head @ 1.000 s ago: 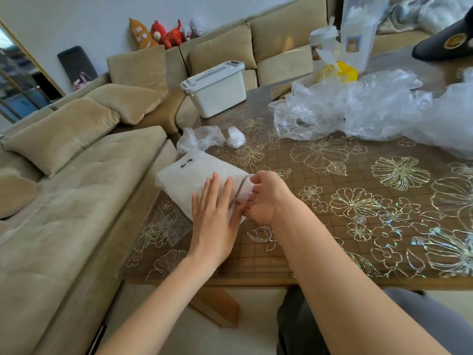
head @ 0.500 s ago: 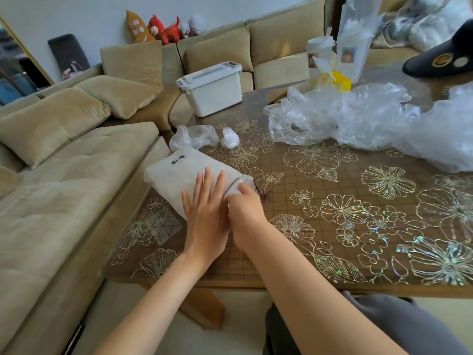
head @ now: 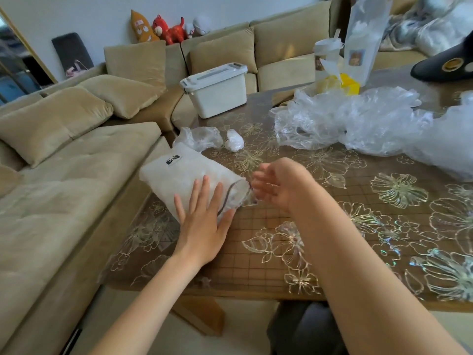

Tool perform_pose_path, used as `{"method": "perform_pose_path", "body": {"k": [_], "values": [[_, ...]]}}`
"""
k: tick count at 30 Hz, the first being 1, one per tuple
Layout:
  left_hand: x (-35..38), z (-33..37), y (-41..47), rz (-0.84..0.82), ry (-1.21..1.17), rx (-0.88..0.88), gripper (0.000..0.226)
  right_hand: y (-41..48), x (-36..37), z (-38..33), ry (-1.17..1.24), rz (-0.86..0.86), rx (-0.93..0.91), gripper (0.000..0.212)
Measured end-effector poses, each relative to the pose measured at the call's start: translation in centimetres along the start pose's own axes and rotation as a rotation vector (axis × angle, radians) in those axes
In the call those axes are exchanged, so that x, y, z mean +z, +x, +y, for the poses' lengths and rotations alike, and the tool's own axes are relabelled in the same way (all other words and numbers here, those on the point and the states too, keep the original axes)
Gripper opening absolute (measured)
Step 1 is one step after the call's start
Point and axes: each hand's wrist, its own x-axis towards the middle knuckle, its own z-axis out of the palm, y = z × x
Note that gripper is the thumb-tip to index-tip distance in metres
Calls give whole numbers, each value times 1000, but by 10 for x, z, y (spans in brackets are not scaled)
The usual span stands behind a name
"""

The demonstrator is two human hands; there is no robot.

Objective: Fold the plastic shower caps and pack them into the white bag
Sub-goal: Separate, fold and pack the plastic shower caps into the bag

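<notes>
The white bag (head: pixel 179 172), bulging and marked with a small black logo, lies on its side at the table's left edge, its mouth facing right. My left hand (head: pixel 202 221) presses flat on the bag near the mouth, fingers straight. Just right of the mouth hovers my right hand (head: pixel 279 183), fingers loosely spread and holding nothing. A crumpled clear shower cap (head: pixel 199 137) and a small folded one (head: pixel 234 140) lie behind the bag. A big heap of loose clear caps (head: pixel 363 121) covers the far right of the table.
The brown table (head: pixel 294 252) carries a clear floral cover. A white lidded box (head: pixel 217 90) stands at its far corner, with a cup and tall paper bag (head: pixel 363 39) behind the heap. A beige sofa (head: pixel 64 188) runs along the left.
My right hand has drawn back out of the bag's mouth to the right and opened. My left hand stays pressed on the bag. The camera has shifted slightly.
</notes>
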Motion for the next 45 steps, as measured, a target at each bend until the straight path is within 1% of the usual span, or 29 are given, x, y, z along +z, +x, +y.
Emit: {"method": "perform_pose_path", "body": {"k": [2,3,4,6,8,10,11,13,15,17,20,22,24,26,28,29,30,31,33,35,36,37,38,39,40,41,42,44,45], "values": [[-3,17,-3,176,-77,50,67,3,-16,-19,70,132,-88,21],[-5,29,-2,261,-136,93,62,8,-23,-26,32,206,-163,22],[-5,43,1,312,-205,144,58,14,-34,-32,-103,270,-259,23],[-4,72,11,357,-335,222,52,20,-63,-32,-525,374,-459,25],[1,98,28,358,-443,238,49,19,-99,-28,-906,459,-626,24],[10,118,46,314,-513,209,48,17,-134,-25,-1134,554,-730,32],[18,134,59,281,-566,180,46,19,-154,-32,-1220,604,-769,37],[26,147,79,206,-597,159,40,20,-174,-42,-1279,650,-837,48],[36,162,99,193,-627,163,38,24,-187,-60,-1375,689,-912,57],[45,176,112,212,-682,174,35,32,-192,-85,-1528,716,-980,63],[49,181,118,265,-806,155,29,48,-190,-117,-1754,706,-939,66],[48,171,120,309,-840,126,26,59,-187,-128,-1871,710,-860,59],[48,161,124,339,-858,85,24,66,-186,-133,-1843,704,-882,36],[46,155,125,333,-889,56,23,69,-182,-130,-1625,727,-988,17],[43,155,123,304,-975,65,24,60,-171,-125,-1342,727,-1066,9],[43,157,122,254,-1051,70,28,52,-163,-122,-1179,707,-1083,6],[39,157,122,183,-1167,65,36,42,-152,-123,-1043,681,-1098,5],[36,156,124,93,-1286,59,51,33,-144,-120,-912,663,-1095,7],[31,152,128,-38,-1542,38,87,14,-128,-118,-644,550,-1050,10],[27,148,132,-264,-1865,-43,108,2,-120,-112,-387,348,-904,12],[25,147,134,-412,-2004,-99,113,-1,-118,-106,-324,260,-811,12],[22,143,135,-566,-2123,-144,117,-2,-118,-98,-334,210,-732,13],[21,140,135,-711,-2213,-156,115,0,-120,-88,-371,194,-677,16],[19,138,135,-835,-2268,-156,109,2,-123,-77,-409,200,-641,19],[19,136,134,-913,-2278,-161,101,4,-127,-65,-446,209,-604,22],[18,136,133,-950,-2250,-160,92,6,-132,-55,-478,228,-576,25],[18,135,133,-952,-2193,-157,81,5,-136,-49,-501,245,-556,27],[15,138,130,-903,-2072,-173,40,-1,-142,-45,-523,264,-558,30],[14,139,128,-866,-2055,-196,24,-4,-145,-48,-535,274,-571,30]]}}
